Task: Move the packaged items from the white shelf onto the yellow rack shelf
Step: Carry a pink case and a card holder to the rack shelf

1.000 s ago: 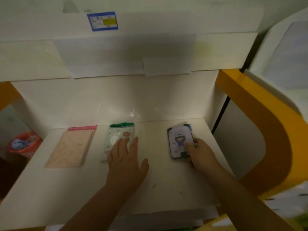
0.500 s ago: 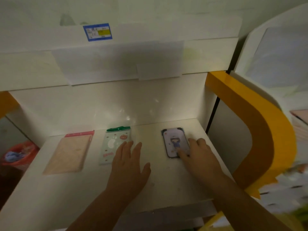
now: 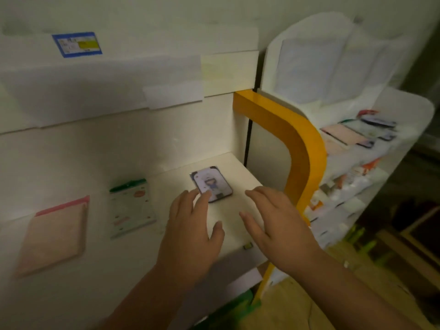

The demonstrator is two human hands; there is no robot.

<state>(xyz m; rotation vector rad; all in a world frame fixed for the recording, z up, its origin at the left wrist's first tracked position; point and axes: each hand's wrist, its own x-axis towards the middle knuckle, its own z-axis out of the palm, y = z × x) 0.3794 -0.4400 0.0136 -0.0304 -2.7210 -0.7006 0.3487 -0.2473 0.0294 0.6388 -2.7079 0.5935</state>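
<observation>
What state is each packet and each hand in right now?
Pink packet: flat on the white shelf, untouched.
Green packet: flat, untouched.
Cartoon card packet: flat, left fingertips at its edge.
Left hand: open, empty.
Right hand: open, empty.

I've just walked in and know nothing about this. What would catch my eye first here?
Probably the two bare hands spread low over the white shelf: the left hand with fingertips at the dark-edged cartoon card packet, the right hand empty beside it. Next, the bright yellow rack frame curving down at right, with packets already lying on the rack shelf behind it. A green-topped packet and a pink-topped packet lie further left.
</observation>
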